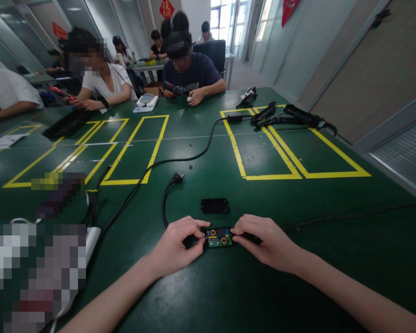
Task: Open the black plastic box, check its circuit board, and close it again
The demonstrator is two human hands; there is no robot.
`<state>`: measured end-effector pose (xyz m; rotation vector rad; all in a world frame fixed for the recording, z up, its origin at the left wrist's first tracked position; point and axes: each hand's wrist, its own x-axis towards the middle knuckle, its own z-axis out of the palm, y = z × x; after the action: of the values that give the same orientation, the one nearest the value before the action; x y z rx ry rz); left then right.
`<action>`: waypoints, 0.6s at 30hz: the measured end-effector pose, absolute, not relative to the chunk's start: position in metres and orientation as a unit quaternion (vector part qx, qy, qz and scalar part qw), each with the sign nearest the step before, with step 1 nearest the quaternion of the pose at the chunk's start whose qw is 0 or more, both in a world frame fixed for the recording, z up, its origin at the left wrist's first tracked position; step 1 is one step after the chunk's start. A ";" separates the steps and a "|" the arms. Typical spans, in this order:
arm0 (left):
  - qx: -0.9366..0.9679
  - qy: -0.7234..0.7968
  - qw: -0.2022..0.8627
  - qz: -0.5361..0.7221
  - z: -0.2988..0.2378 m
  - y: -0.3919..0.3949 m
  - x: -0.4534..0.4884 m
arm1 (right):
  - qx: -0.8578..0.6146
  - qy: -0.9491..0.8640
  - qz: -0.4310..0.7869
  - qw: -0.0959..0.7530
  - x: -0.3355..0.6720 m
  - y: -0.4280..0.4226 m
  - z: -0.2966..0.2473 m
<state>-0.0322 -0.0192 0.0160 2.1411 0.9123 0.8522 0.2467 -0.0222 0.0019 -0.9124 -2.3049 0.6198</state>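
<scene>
A small green circuit board (219, 238) with copper coils sits in a black casing half on the green table, close to me. My left hand (175, 247) pinches its left end with fingers closed. My right hand (263, 240) pinches its right end, where a black cable leaves to the right. A black cover (215, 206) lies flat just beyond the board. A black cord with a plug (178, 177) curls from the left end up the table.
Yellow tape rectangles (291, 173) mark the green table (208, 296). Black adapters and cables (291, 115) lie at the far right. A white power strip (92, 238) is at my left. Several people sit across the table at work.
</scene>
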 end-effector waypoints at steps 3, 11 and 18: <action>0.815 0.344 0.328 0.331 0.016 -0.018 -0.032 | -0.337 -0.882 0.203 0.261 0.247 -0.021 0.007; 0.822 0.353 0.335 0.297 0.016 -0.017 -0.035 | -0.284 -0.918 0.164 0.222 0.250 -0.016 0.019; 0.875 0.341 0.206 0.275 0.013 -0.015 -0.038 | -0.268 -0.925 0.133 0.234 0.254 -0.014 0.017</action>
<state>-0.0382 -0.0153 0.0135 2.4374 0.9504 0.7651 0.2537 -0.0142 0.0170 -0.7353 -2.5392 0.3653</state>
